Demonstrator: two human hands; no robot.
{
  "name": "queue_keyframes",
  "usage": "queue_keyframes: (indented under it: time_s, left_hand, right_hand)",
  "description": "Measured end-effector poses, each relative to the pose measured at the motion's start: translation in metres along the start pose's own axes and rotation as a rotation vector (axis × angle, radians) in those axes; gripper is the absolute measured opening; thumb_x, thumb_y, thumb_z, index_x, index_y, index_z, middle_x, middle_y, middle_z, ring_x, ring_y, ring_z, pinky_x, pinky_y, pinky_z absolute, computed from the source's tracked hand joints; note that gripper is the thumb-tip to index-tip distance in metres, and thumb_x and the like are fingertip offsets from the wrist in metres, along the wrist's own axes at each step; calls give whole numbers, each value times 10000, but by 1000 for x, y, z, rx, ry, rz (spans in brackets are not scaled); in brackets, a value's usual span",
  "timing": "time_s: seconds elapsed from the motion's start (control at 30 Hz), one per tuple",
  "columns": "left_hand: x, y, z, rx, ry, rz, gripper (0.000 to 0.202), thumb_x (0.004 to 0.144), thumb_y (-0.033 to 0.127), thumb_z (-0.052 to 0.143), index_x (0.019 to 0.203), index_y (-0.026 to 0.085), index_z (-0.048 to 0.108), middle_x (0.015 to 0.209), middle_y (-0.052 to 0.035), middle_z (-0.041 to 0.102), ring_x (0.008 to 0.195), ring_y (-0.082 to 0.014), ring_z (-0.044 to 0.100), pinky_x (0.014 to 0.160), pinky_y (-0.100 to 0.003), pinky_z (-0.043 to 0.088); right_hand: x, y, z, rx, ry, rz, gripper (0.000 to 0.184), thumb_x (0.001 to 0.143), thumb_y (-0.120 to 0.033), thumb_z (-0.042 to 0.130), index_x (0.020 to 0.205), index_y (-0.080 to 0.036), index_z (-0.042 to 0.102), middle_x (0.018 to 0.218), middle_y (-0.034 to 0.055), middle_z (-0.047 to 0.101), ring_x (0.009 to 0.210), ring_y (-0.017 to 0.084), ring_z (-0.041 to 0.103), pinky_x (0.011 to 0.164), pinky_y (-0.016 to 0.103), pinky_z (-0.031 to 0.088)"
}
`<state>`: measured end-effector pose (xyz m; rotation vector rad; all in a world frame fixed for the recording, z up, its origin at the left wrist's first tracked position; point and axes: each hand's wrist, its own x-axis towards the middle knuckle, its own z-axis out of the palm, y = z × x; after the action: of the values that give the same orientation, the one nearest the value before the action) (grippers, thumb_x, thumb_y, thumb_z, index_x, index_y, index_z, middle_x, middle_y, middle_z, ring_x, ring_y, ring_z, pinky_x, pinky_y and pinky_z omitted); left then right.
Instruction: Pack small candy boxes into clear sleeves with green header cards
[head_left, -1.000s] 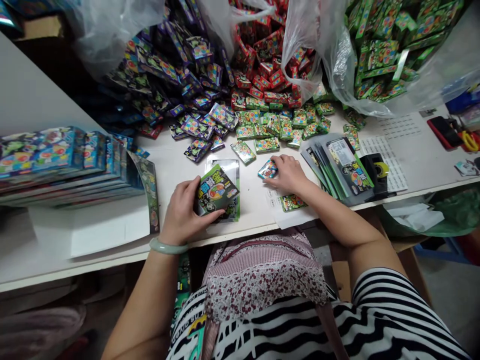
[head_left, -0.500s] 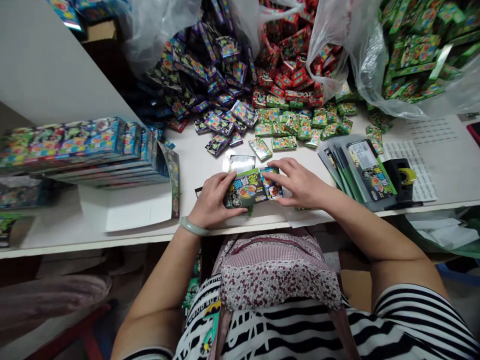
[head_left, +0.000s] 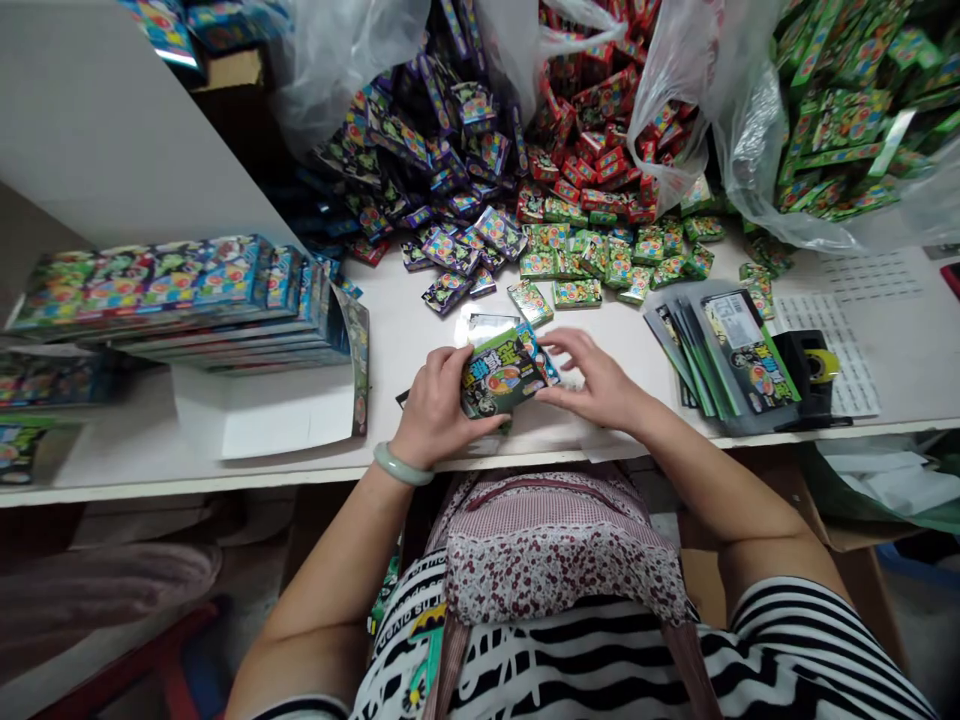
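My left hand (head_left: 436,408) is closed around the left end of a flat green-and-black printed packet (head_left: 499,375), its thumb along the lower edge. A small blue printed pack (head_left: 545,362) shows at the packet's right end, mostly covered by it. My right hand (head_left: 592,382) has its fingertips at the upper edge and its thumb at the lower edge of that end; the exact contact is blurred. Under the hands, a clear plastic sleeve (head_left: 491,325) lies on the white table (head_left: 405,330).
Small green boxes (head_left: 577,293) and purple boxes (head_left: 448,292) lie ahead, with red boxes (head_left: 600,165) in plastic bags behind. Sleeved packets (head_left: 750,360) and a black tape dispenser (head_left: 814,365) stand right. At left are stacked boxes (head_left: 225,275) and an open white carton (head_left: 277,420).
The blue pack now shows less beyond the green-and-black packet, which has turned slightly. My right fingers have moved from over the blue pack to its outer end. The view has shifted a little.
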<state>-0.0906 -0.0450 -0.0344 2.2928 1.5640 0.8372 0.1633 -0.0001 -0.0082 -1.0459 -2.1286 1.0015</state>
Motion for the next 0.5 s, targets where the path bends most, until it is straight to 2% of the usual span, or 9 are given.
queue_keyframes:
  time_s: [0.07,0.13,0.2,0.27,0.4,0.5]
  left_hand:
    - [4,14,1,-89,63,-56,915,638,610,815,1334,159,430,1223,-160,536,1140,-331,551,949,-507,514]
    - [5,29,5,-280,95,-132,760,732,559,774,1303,185,440,1201,-127,565,1087,-278,596,918,-454,539]
    - [2,42,11,-543,124,-208,531,864,458,681,1278,214,454,1174,-95,601,1031,-216,637,882,-382,557]
    - [-6,52,19,-772,176,-268,399,921,372,628,1259,235,467,1178,-82,626,1037,-187,656,875,-337,563]
    - [-29,62,35,-970,278,-382,467,892,319,681,1298,268,458,1193,-73,648,1067,-177,667,883,-307,569]
    - [-47,62,40,-1027,286,-439,596,878,307,700,1392,293,400,1153,-65,665,995,-158,686,848,-286,581]
  right_hand:
    - [4,-6,1,78,67,54,482,878,-350,633,1334,-294,488,1316,106,541,1111,245,597,803,406,601]
    - [9,-12,-2,126,137,49,390,883,-288,604,1268,-269,543,1261,89,568,1065,218,613,831,385,587]
    - [12,-17,-8,112,170,-9,274,902,-267,577,1174,-253,602,1201,74,593,1077,208,612,893,392,562]
    - [11,-20,-11,29,141,-90,208,927,-263,555,1118,-250,637,1168,72,609,1108,212,600,950,415,531]
    - [0,-27,-1,-227,73,-180,312,913,-299,618,1223,-259,621,1179,91,634,1155,265,553,1004,481,473]
    - [-7,-35,15,-402,85,-193,285,918,-314,613,1189,-234,654,1140,104,656,1124,295,540,957,488,456]
